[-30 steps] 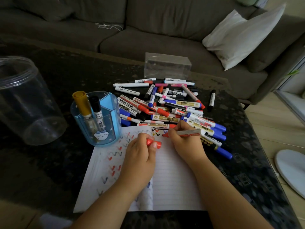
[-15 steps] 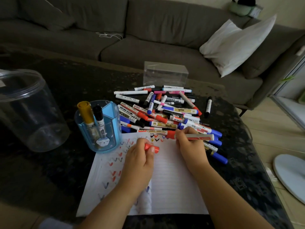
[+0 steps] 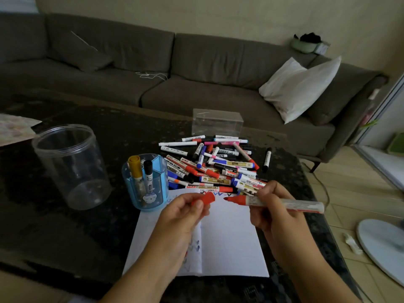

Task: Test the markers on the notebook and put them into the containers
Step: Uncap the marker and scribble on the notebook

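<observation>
Red marker, pinched in right hand, has lifted off notebook; left hand pinches red cap just above it: test done, recapping likely next.

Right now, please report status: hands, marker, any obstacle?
Left hand pinches red cap. Right hand holds uncapped red marker, tip facing cap, above notebook. Nothing between them.
</observation>
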